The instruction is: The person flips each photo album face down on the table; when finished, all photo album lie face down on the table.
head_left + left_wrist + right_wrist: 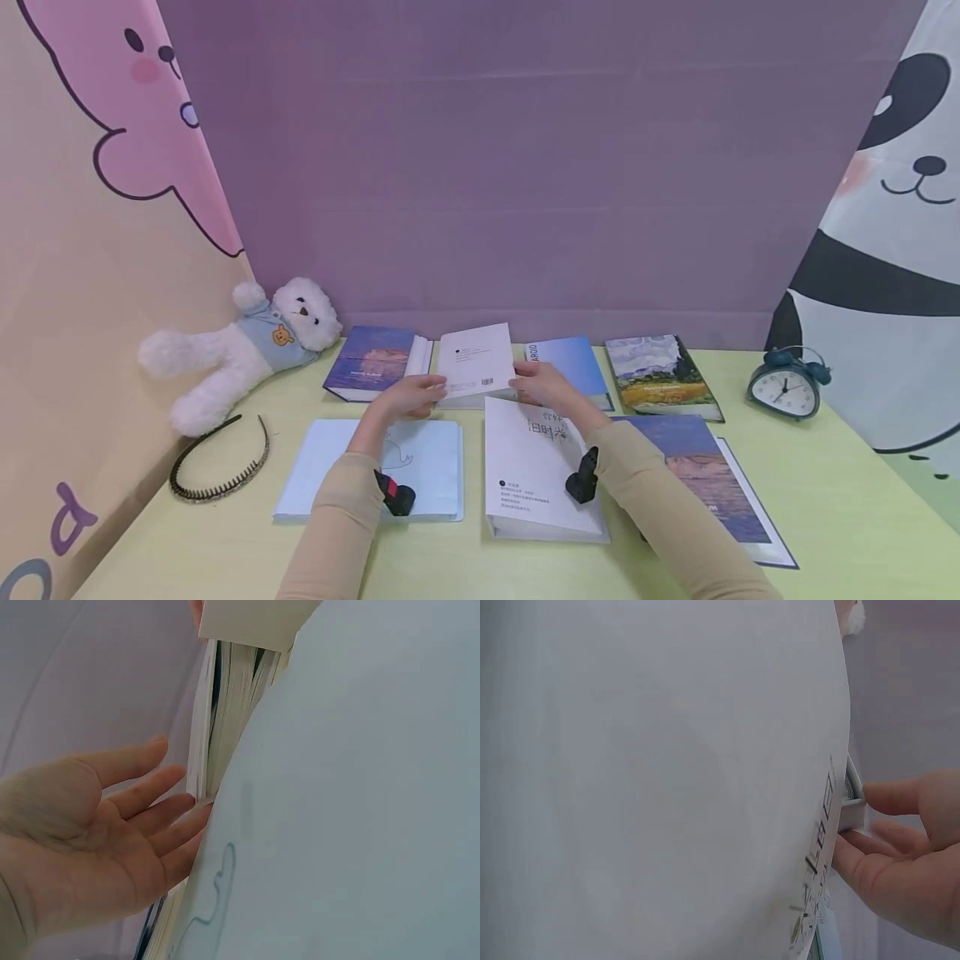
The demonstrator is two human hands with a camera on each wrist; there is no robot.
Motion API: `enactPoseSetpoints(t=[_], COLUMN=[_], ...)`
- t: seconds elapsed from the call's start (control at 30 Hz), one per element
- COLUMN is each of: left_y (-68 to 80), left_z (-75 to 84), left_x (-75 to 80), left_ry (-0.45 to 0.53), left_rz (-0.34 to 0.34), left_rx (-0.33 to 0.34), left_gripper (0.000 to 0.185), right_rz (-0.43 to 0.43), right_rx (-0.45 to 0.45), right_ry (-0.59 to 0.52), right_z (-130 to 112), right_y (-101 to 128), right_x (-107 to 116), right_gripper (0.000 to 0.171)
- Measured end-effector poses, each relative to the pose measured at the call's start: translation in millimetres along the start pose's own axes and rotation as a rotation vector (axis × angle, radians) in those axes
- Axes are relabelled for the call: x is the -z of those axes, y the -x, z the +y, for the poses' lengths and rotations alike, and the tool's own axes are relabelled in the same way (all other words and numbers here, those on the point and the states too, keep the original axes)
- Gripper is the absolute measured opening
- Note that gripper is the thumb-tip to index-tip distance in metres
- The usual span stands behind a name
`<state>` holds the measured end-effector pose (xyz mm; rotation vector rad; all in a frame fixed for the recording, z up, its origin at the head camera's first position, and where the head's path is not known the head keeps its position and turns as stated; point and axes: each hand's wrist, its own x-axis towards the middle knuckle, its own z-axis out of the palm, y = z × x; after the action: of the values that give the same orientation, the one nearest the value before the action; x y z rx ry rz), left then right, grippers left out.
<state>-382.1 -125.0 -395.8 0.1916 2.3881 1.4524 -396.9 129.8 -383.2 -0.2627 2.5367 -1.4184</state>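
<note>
Book white point(476, 361) | between left hand point(411, 397) and right hand point(542, 385), fingertips touching edges

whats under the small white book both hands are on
The small white book lies on another book, of which only a thin edge shows below it. The left hand and right hand touch its sides. That lower book's cover is hidden.

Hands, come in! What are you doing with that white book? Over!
Left hand and right hand flat-fingered, one against each side edge of the white book. Book lies on the table among other books. Nothing between. Over.
</note>
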Motion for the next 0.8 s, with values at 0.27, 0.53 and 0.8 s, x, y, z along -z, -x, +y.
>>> enactPoseSetpoints(t=[0.27,0.53,0.8], left_y=[-1.9,-2.5,-1.3], left_z=[-3.0,-3.5,-1.2], left_x=[1.3,1.5,0.3], left_ry=[-0.020,-0.037,-0.020], left_rz=[-0.024,-0.029,-0.041], left_rx=[-0.015,0.011,0.019], left_gripper=[0.046,0.045,0.044], right_rz=[-0.011,0.009,0.041], right_rx=[0.032,0.038,-0.004], right_ry=[0.035,0.099,0.145], right_z=[5.7,5.0,3.5], right_y=[-2.5,-2.5,-5.2], right_x=[-0.1,-2.7,-3.8], right_gripper=[0.052,0.051,0.049])
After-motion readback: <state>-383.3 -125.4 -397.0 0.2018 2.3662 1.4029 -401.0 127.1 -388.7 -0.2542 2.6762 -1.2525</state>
